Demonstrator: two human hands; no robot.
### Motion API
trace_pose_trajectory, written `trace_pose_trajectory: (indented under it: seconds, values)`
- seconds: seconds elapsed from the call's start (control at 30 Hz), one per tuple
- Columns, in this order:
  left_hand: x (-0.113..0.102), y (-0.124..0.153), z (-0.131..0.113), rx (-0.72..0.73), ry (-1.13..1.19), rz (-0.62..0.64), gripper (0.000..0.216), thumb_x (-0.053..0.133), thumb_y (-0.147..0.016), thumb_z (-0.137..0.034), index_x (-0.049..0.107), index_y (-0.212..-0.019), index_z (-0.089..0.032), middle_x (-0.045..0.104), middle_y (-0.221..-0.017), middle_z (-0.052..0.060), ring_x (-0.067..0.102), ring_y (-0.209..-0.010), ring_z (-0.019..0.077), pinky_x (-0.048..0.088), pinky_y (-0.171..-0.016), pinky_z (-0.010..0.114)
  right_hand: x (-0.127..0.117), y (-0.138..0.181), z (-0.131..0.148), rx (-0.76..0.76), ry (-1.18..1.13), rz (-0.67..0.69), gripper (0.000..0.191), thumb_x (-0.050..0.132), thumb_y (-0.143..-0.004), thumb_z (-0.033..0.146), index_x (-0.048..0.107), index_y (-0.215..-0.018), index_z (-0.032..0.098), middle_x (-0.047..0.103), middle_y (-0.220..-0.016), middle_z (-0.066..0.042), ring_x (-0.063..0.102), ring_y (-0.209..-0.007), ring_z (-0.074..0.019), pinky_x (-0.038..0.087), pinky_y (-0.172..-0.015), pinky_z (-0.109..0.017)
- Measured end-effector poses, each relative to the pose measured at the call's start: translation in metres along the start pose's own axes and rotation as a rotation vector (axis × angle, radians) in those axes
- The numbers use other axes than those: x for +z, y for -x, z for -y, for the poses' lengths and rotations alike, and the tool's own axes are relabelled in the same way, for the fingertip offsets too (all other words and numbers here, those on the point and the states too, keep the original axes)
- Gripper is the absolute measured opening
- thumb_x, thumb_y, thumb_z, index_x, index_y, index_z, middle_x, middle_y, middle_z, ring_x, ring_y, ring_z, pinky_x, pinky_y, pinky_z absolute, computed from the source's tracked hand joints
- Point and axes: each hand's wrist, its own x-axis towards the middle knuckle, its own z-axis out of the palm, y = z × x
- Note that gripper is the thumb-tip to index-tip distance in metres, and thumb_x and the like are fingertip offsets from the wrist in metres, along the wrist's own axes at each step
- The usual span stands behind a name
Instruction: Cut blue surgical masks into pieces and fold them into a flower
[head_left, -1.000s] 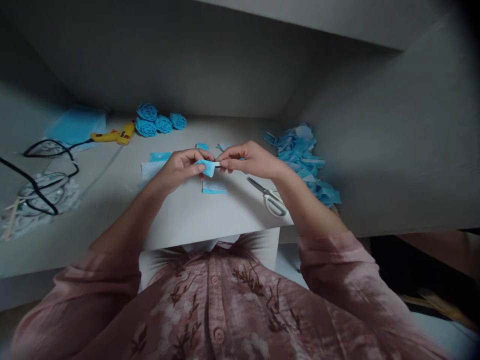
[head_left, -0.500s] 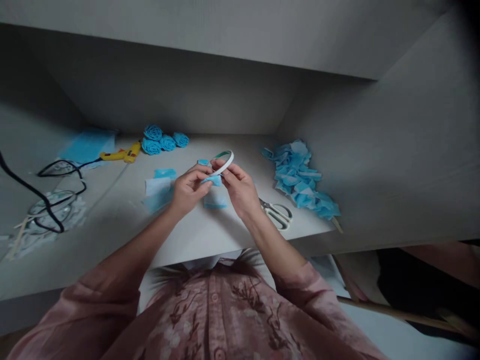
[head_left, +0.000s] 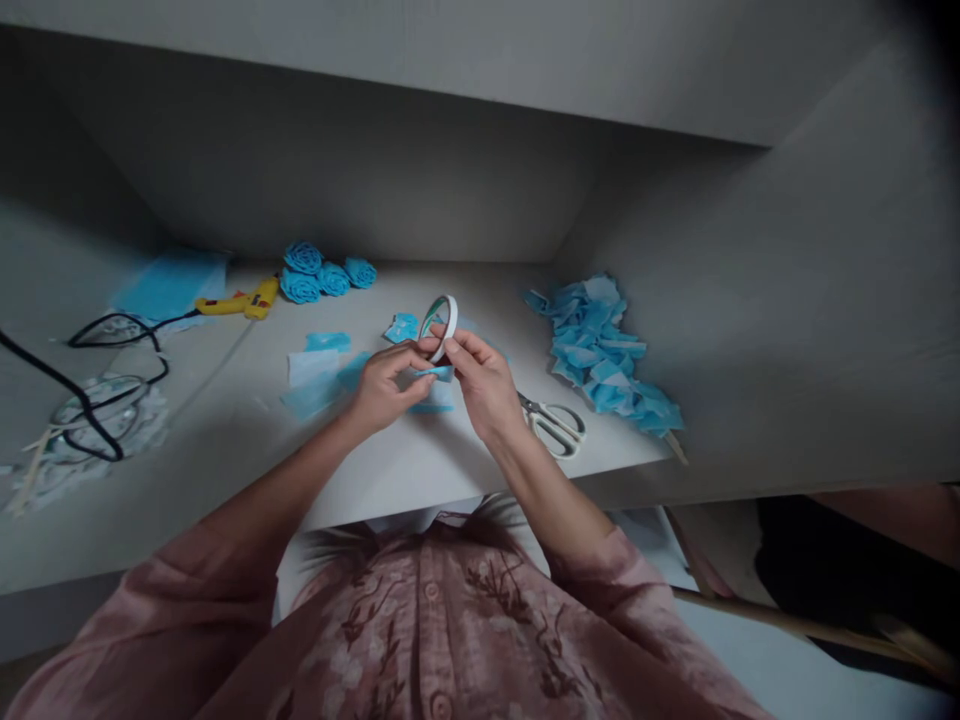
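Note:
My right hand (head_left: 486,380) grips a roll of white tape (head_left: 451,328), turned up on edge, with a green inner ring. Close beside it, my left hand (head_left: 388,385) pinches a small blue piece of fabric-like sheet (head_left: 441,373) between thumb and fingers, just under the roll. Behind the left fingers lies a folded blue piece (head_left: 402,326). Flat blue and white pieces (head_left: 313,368) lie to the left of my left hand. Scissors with pale handles (head_left: 559,430) rest by my right wrist.
Several blue rosettes (head_left: 334,279) sit at the back, beside a yellow glue gun (head_left: 261,299). Its black cord (head_left: 82,400) loops at the left over white scraps. A blue sheet (head_left: 171,285) lies back left. Crumpled blue pieces (head_left: 596,340) pile up along the right wall (head_left: 750,330).
The tape roll has tilted more upright and shifted slightly left. The blue piece at my fingers now shows as a narrower strip, and the folded piece behind shows more fully.

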Motion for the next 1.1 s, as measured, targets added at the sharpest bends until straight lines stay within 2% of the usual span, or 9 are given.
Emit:
trace_pose_trajectory:
  seconds: [0.17,0.37,0.53,0.63,0.77,0.93,1.03,1.1]
  values:
    - [0.000,0.002,0.002,0.062,-0.034,0.012,0.005,0.073,-0.077,-0.029,0.075,-0.077,-0.024,0.083,-0.103,0.010,0.077,-0.098,0.0261,0.058,-0.092,0.041,0.001,0.000,-0.001,0.014,-0.083,-0.028,0.028,0.074,-0.085,0.048,0.076,-0.100,0.025,0.081,-0.095,-0.002,0.070,-0.095,-0.0169,0.053,-0.099,-0.032]
    - [0.000,0.002,0.002,0.046,-0.033,0.014,0.004,0.073,-0.077,-0.028,0.074,-0.077,-0.025,0.083,-0.106,0.009,0.077,-0.099,0.0260,0.059,-0.094,0.041,0.004,-0.002,-0.007,0.030,-0.084,-0.056,0.035,0.072,-0.085,0.055,0.074,-0.102,0.024,0.080,-0.100,-0.004,0.071,-0.101,-0.0187,0.055,-0.098,-0.032]
    - [0.001,-0.001,-0.003,0.103,-0.088,0.038,0.005,0.071,-0.078,-0.027,0.072,-0.074,-0.025,0.082,-0.091,0.007,0.076,-0.088,0.0243,0.058,-0.084,0.038,0.003,-0.005,-0.010,0.055,-0.037,-0.085,0.050,0.068,-0.083,0.071,0.073,-0.099,0.023,0.081,-0.099,-0.007,0.073,-0.103,-0.0227,0.057,-0.093,-0.035]
    - [0.001,-0.003,-0.005,0.142,-0.098,0.018,0.009,0.070,-0.080,-0.024,0.070,-0.072,-0.024,0.080,-0.085,0.006,0.074,-0.083,0.0229,0.057,-0.081,0.037,-0.004,-0.005,-0.006,0.070,-0.004,-0.070,0.063,0.060,-0.084,0.080,0.074,-0.103,0.022,0.081,-0.105,-0.010,0.073,-0.109,-0.0246,0.056,-0.097,-0.037]
    - [0.000,-0.004,-0.004,0.177,-0.090,-0.022,0.007,0.071,-0.081,-0.021,0.071,-0.074,-0.023,0.081,-0.089,0.007,0.074,-0.083,0.0224,0.056,-0.080,0.037,-0.019,-0.004,0.001,0.090,-0.018,-0.023,0.072,0.057,-0.084,0.085,0.074,-0.114,0.022,0.080,-0.120,-0.012,0.072,-0.114,-0.0242,0.053,-0.107,-0.039]
    - [-0.001,-0.004,-0.003,0.166,-0.111,0.004,0.008,0.070,-0.081,-0.023,0.069,-0.073,-0.023,0.081,-0.087,0.007,0.074,-0.082,0.0226,0.055,-0.081,0.037,-0.028,-0.005,0.001,0.127,0.012,0.026,0.073,0.052,-0.086,0.087,0.075,-0.112,0.023,0.080,-0.121,-0.012,0.071,-0.118,-0.0246,0.053,-0.107,-0.041]
    - [-0.004,-0.005,-0.004,0.151,-0.128,0.001,0.009,0.070,-0.081,-0.022,0.069,-0.072,-0.023,0.081,-0.088,0.007,0.074,-0.084,0.0224,0.056,-0.081,0.036,-0.034,0.000,0.002,0.117,0.006,0.055,0.066,0.057,-0.086,0.083,0.077,-0.109,0.024,0.081,-0.119,-0.010,0.072,-0.117,-0.0245,0.054,-0.107,-0.041]
    - [-0.007,-0.006,-0.003,0.153,-0.141,-0.014,0.008,0.070,-0.080,-0.020,0.068,-0.072,-0.022,0.080,-0.089,0.006,0.074,-0.085,0.0220,0.056,-0.082,0.035,-0.043,0.009,0.008,0.088,0.063,0.099,0.064,0.053,-0.090,0.080,0.078,-0.111,0.025,0.082,-0.118,-0.009,0.074,-0.117,-0.0248,0.053,-0.109,-0.042]
